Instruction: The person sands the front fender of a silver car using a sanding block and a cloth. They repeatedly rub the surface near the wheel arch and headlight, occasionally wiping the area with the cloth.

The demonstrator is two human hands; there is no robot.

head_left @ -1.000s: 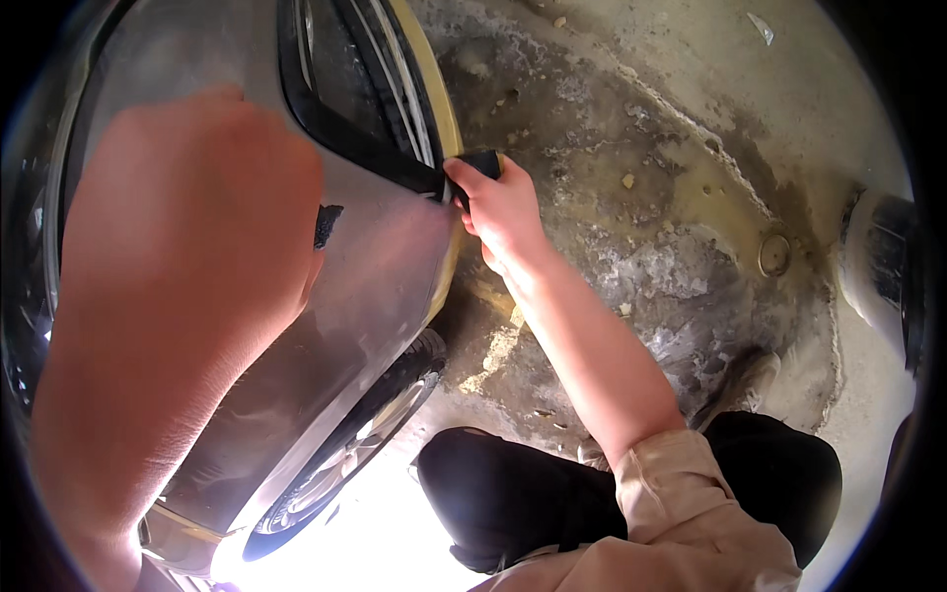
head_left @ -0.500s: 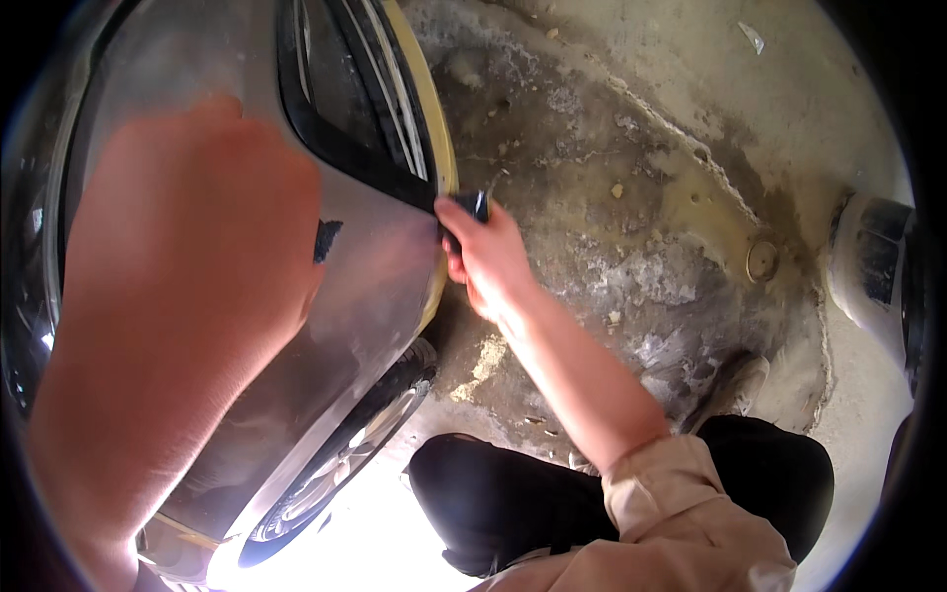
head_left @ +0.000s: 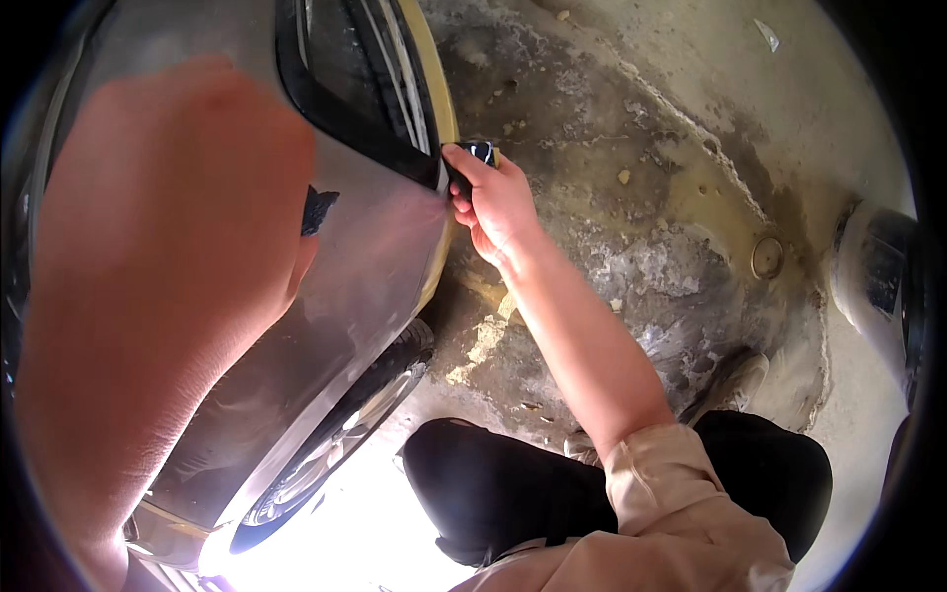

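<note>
A grey car's side panel [head_left: 365,247] lies to my left, with a dark side window [head_left: 350,74] in a black frame. At the lower corner of that frame, my right hand [head_left: 498,202] grips a small black object [head_left: 477,153] with a glossy face; its kind is unclear. The thumb lies on top of it, curled fingers below. My left hand [head_left: 187,187] looms large and close, back toward me, over the panel. Its fingers are mostly hidden, bent away as in a fist. A dark, ragged-edged piece [head_left: 318,210] sticks out beside it, apparently held.
A yellowish strip [head_left: 441,59] runs along the panel's outer edge. Below is a wheel [head_left: 335,444] beside a bright glare. Stained, cracked concrete [head_left: 612,197] spreads to the right, with a round cover [head_left: 766,259] and part of another pale vehicle [head_left: 873,276]. My bent knees [head_left: 493,483] are beneath.
The view has shifted slightly, so the car and floor sit differently in it. My left hand and the dark piece moved a little left across the panel. My right hand keeps its grip at the edge.
</note>
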